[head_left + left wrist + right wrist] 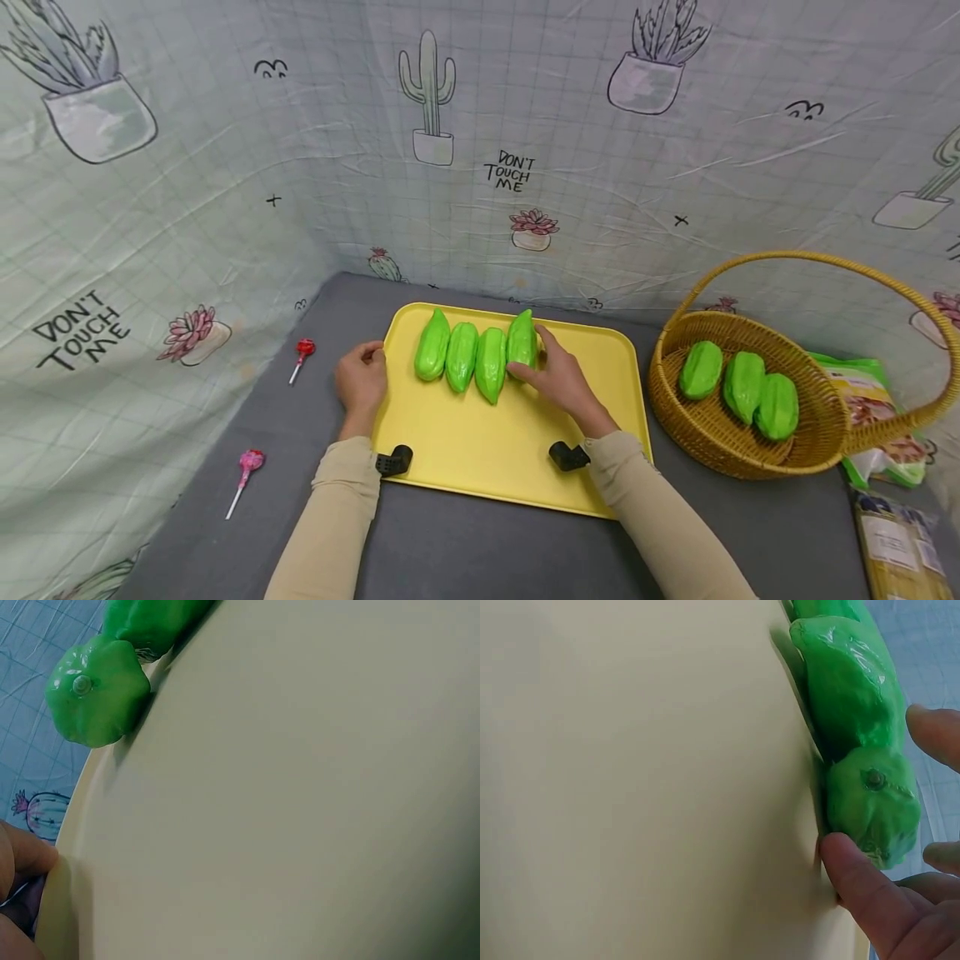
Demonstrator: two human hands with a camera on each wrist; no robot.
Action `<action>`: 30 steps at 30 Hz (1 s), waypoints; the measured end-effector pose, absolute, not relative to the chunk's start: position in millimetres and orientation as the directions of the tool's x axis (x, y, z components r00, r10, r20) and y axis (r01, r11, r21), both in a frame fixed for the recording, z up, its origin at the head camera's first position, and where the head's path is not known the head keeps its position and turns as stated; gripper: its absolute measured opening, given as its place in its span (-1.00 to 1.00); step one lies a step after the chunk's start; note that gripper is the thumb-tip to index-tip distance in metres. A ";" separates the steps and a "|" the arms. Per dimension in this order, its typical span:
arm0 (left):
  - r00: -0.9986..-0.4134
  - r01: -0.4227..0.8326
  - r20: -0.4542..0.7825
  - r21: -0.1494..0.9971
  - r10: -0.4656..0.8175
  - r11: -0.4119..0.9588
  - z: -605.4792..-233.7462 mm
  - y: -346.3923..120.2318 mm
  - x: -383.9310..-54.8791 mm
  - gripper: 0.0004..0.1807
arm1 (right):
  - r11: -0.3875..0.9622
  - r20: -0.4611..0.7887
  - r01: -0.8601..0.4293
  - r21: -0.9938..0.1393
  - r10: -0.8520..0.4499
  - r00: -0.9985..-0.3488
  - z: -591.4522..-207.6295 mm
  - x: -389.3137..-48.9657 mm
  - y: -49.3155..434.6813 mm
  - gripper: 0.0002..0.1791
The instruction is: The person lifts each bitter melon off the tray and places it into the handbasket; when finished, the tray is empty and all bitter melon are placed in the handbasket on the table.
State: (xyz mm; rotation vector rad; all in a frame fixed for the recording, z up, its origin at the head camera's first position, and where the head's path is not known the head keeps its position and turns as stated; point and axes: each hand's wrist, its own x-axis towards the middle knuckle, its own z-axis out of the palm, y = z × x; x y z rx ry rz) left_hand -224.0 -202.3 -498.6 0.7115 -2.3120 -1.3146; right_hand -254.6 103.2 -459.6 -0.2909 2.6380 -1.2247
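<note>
Backdrop [337,167]: we see a pale cloth rising on the far side and the left, printed with potted plants and "DON'T TOUCH ME".
Table [465,550]: we see a dark grey surface under tray and basket.
Tray [457,442]: yellow, in the middle; we find a row of four green ribbed pieces in its far half.
Basket [678,429]: wicker, handled, just right of the tray; inside we count three green pieces [744,385].
Bag [870,404]: we see it right of the basket, partly hidden by the handle.
Right hand [558,379]: spread about the rightmost green piece [522,337], a finger touching its right side; in the right wrist view we see the thumb apart from it.
Left hand [362,379]: fingers bent, touching the tray's left rim; we cannot tell whether they pinch it.
Rightmost piece: we find it on the tray, right of three other pieces [461,357] lying side by side.
Lollipops: left of the tray we see a red one [305,347] far and a pink one [251,459] nearer.
</note>
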 end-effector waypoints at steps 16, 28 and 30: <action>-0.800 -0.237 0.082 0.867 -0.594 0.439 -499.1 -201.8 -224.0 -0.72 | 0.678 -0.116 -0.118 -0.726 -0.290 -0.950 -460.1 -253.7 96.4 -0.09; -0.803 -0.242 0.074 0.866 -0.591 0.438 -497.0 -201.6 -223.0 -0.72 | 0.674 -0.084 -0.132 -0.727 -0.277 -0.957 -461.4 -252.6 95.7 -0.14; -0.802 -0.242 0.079 0.864 -0.592 0.442 -496.9 -201.5 -223.2 -0.73 | 0.665 -0.081 -0.129 -0.736 -0.275 -0.958 -461.6 -252.3 96.0 -0.14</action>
